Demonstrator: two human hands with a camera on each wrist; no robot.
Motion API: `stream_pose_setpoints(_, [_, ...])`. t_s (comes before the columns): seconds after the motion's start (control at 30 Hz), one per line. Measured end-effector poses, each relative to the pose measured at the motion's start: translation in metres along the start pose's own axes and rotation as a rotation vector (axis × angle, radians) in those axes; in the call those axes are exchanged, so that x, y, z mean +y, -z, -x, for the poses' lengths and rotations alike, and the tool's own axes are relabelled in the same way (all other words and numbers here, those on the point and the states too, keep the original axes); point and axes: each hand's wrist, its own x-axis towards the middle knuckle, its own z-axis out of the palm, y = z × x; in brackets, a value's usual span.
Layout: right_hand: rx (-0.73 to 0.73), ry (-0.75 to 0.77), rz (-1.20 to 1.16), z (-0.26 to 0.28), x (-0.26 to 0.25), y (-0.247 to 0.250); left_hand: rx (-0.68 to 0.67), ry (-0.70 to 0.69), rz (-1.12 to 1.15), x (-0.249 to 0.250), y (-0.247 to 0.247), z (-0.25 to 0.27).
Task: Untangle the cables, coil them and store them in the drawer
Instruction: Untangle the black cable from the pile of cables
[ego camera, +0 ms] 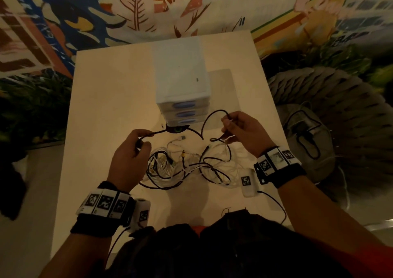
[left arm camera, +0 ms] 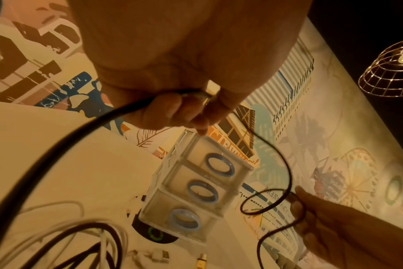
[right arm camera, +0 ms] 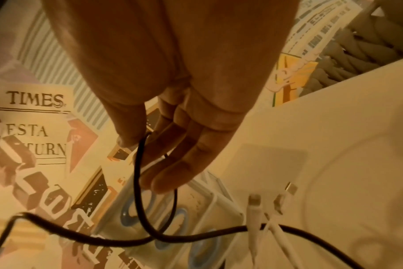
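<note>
Painted mural wall (ego camera: pixel 63 22) behind; white table (ego camera: pixel 102 112) below. Three-drawer unit (ego camera: pixel 184 107) at table centre, fronts facing the person. Tangled cables (ego camera: pixel 182 167) heaped just in front. Black cable (ego camera: pixel 212 116) strung left-right above heap: left hand (ego camera: pixel 129 156) clenched round one end, right hand (ego camera: pixel 244 133) pinching a loop.

The table (ego camera: pixel 102 107) is plain cream-white. The drawer unit (ego camera: pixel 180 80) is white, and each of its three drawers has a blue oval ring handle (left arm camera: pixel 219 167). The cables (ego camera: pixel 182 167) are black and white, mixed together; one plug (ego camera: pixel 183 152) is yellow. The wall (ego camera: pixel 63 18) has a pattern in blue, orange, brown and cream.
</note>
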Motion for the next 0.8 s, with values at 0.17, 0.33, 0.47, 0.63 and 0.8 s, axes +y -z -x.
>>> stream_pose_setpoints(0.17, [-0.058, 0.097, 0.051, 0.002, -0.038, -0.007, -0.276, -0.106, -0.158, 0.020, -0.011, -0.004])
stream_pose_setpoints(0.33, [-0.148, 0.138, 0.083, 0.008, -0.060, -0.029, -0.436, -0.170, -0.279, 0.043, -0.049, -0.012])
stream_pose_setpoints(0.47, [-0.231, 0.141, 0.079, 0.013, -0.059, -0.040, -0.380, -0.231, -0.215, 0.049, -0.069, -0.017])
stream_pose_setpoints(0.63, [-0.159, 0.161, 0.011, 0.014, -0.053, -0.032, -0.342, -0.193, -0.208, 0.050, -0.066, -0.029])
stream_pose_setpoints(0.8, [0.139, 0.084, 0.223, -0.001, -0.001, 0.004, -0.299, -0.096, -0.030, 0.041, -0.053, -0.031])
